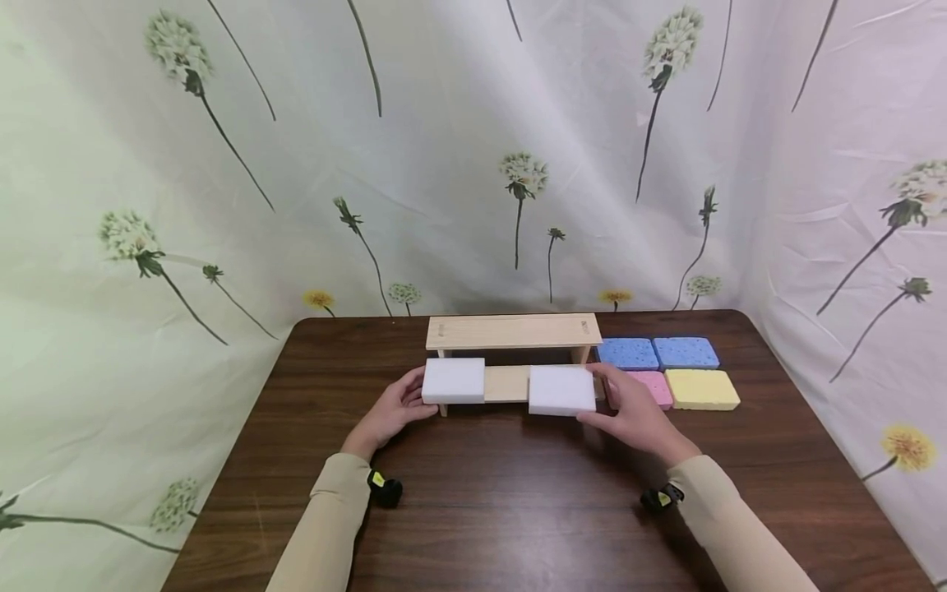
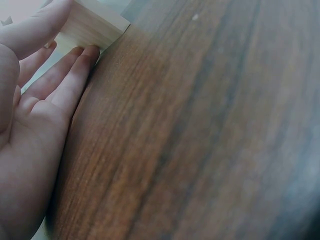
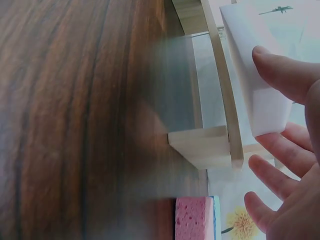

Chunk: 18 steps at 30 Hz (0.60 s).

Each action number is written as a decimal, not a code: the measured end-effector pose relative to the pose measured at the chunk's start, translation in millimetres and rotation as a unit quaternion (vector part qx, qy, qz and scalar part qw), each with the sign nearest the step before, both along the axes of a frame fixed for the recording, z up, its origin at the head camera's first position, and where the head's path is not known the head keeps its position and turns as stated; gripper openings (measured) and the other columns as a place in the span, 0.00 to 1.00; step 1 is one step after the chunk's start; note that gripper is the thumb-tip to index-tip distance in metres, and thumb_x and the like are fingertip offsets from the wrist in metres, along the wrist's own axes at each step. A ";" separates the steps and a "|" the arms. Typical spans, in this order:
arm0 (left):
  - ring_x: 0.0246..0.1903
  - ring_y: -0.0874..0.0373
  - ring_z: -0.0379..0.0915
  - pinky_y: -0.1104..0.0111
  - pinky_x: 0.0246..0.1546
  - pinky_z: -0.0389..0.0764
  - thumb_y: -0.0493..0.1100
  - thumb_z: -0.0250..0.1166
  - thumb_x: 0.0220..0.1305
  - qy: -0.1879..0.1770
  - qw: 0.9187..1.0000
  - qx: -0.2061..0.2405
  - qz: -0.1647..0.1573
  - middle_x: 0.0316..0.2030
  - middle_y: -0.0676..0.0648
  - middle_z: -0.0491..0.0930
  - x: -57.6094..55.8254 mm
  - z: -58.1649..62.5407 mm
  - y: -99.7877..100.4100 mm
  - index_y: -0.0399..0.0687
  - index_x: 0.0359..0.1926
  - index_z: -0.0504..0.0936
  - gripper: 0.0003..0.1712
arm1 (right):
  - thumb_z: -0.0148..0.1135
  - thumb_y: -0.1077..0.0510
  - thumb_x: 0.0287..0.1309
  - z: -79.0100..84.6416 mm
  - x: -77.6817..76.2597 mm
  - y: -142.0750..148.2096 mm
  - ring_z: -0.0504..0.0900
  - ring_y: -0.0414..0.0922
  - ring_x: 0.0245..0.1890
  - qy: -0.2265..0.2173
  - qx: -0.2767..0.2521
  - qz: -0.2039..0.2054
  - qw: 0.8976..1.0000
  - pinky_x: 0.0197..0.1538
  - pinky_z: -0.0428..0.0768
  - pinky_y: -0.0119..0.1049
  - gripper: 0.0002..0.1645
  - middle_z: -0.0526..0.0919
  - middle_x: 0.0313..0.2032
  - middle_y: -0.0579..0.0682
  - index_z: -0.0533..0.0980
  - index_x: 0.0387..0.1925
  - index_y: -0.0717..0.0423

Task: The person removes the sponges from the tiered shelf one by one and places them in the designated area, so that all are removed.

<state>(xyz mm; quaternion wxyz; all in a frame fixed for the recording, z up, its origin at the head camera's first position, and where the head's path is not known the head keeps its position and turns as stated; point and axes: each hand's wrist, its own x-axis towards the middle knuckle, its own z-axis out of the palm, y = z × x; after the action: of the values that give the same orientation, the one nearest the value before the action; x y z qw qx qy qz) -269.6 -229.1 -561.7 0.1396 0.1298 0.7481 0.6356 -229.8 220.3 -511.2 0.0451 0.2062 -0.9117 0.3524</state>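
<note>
A two-tier wooden rack (image 1: 514, 331) stands near the table's back edge. On the left of its lower board (image 1: 506, 384) lies a white sponge block (image 1: 454, 378). My left hand (image 1: 392, 415) is at that end, its fairly straight fingers touching the rack's wooden side (image 2: 92, 25) in the left wrist view. At the board's right end my right hand (image 1: 632, 411) pinches a second white sponge block (image 1: 561, 388), thumb on the front face and fingers at the end and behind. In the right wrist view this block (image 3: 245, 55) looks slightly tilted; whether it touches the board is unclear.
Right of the rack lie two blue sponges (image 1: 685, 353), a pink sponge (image 1: 651, 386) partly behind my right hand and a yellow sponge (image 1: 701, 390). Brown wooden table (image 1: 510, 501) surface extends in front. A dandelion-print cloth (image 1: 459, 205) hangs behind the table.
</note>
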 end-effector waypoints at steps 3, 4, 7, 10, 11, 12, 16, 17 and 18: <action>0.74 0.37 0.61 0.73 0.63 0.75 0.31 0.73 0.66 -0.001 1.000 0.003 0.001 0.76 0.31 0.61 0.3 -0.9 -0.1 0.37 0.81 0.55 0.49 | 0.83 0.45 0.53 -1.1 3.7 5.4 0.78 0.55 0.65 -0.004 -0.006 -0.002 1.000 0.63 0.80 0.59 0.51 0.78 0.67 0.57 0.69 0.73 0.53; 0.74 0.37 0.61 0.73 0.63 0.75 0.31 0.73 0.66 0.000 1.000 0.003 0.000 0.76 0.31 0.61 0.3 -0.9 -0.3 0.37 0.81 0.55 0.49 | 0.83 0.45 0.54 -1.4 5.1 7.5 0.77 0.55 0.66 -0.005 -0.006 -0.003 1.000 0.65 0.78 0.60 0.51 0.78 0.68 0.57 0.69 0.73 0.53; 0.74 0.37 0.61 0.72 0.63 0.76 0.31 0.73 0.66 0.001 1.000 0.002 -0.003 0.76 0.30 0.61 0.3 -0.4 -0.4 0.36 0.81 0.55 0.49 | 0.84 0.44 0.53 -2.7 8.6 13.8 0.75 0.57 0.68 -0.003 -0.014 -0.006 1.000 0.68 0.75 0.63 0.50 0.78 0.68 0.58 0.70 0.73 0.54; 0.75 0.37 0.61 0.71 0.65 0.75 0.33 0.73 0.66 0.001 1.000 -0.001 -0.003 0.76 0.30 0.61 -0.4 -0.1 -0.6 0.36 0.81 0.55 0.49 | 0.84 0.45 0.52 -3.9 11.8 19.8 0.76 0.58 0.68 -0.002 -0.021 -0.010 1.000 0.67 0.75 0.63 0.49 0.78 0.68 0.57 0.71 0.71 0.54; 0.75 0.37 0.61 0.70 0.65 0.75 0.33 0.73 0.66 0.001 1.000 -0.002 -0.004 0.76 0.30 0.61 -0.7 -0.1 -0.7 0.36 0.81 0.55 0.49 | 0.84 0.45 0.52 -4.3 12.5 21.6 0.76 0.58 0.68 -0.003 -0.024 -0.011 1.000 0.67 0.75 0.63 0.49 0.78 0.67 0.57 0.71 0.71 0.54; 0.75 0.37 0.61 0.70 0.65 0.75 0.34 0.73 0.66 0.000 1.000 -0.003 -0.004 0.77 0.30 0.61 -0.8 0.1 -0.6 0.36 0.81 0.55 0.49 | 0.85 0.45 0.51 -4.6 13.3 23.4 0.77 0.58 0.67 -0.003 -0.025 -0.013 1.000 0.67 0.76 0.64 0.50 0.78 0.67 0.57 0.72 0.71 0.54; 0.75 0.37 0.60 0.70 0.65 0.75 0.33 0.73 0.66 -0.004 1.000 0.001 -0.003 0.76 0.30 0.61 -1.6 -0.2 -0.3 0.36 0.81 0.55 0.50 | 0.85 0.44 0.51 -6.3 15.5 29.8 0.78 0.58 0.67 -0.013 -0.029 -0.018 0.999 0.66 0.76 0.64 0.51 0.78 0.68 0.56 0.71 0.71 0.55; 0.75 0.37 0.60 0.70 0.65 0.75 0.32 0.73 0.66 -0.006 1.000 0.003 -0.003 0.76 0.30 0.61 -1.7 -0.5 -0.1 0.36 0.81 0.55 0.50 | 0.85 0.44 0.51 -6.4 15.9 30.9 0.79 0.58 0.66 -0.016 -0.034 -0.016 0.999 0.66 0.76 0.64 0.51 0.78 0.68 0.56 0.71 0.72 0.55; 0.75 0.38 0.60 0.70 0.65 0.75 0.32 0.73 0.65 -0.006 1.000 0.002 -0.002 0.77 0.30 0.61 -1.7 -0.4 0.1 0.36 0.81 0.55 0.50 | 0.85 0.44 0.51 -6.7 16.4 32.0 0.79 0.58 0.66 -0.018 -0.037 -0.015 0.999 0.65 0.76 0.65 0.51 0.77 0.68 0.56 0.71 0.72 0.56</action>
<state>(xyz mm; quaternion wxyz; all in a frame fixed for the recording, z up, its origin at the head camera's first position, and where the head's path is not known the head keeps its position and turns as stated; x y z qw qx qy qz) -271.3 -229.0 -562.1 0.1452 0.1278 0.7454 0.6379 -213.4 252.3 -517.9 0.0415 0.1839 -0.9020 0.3884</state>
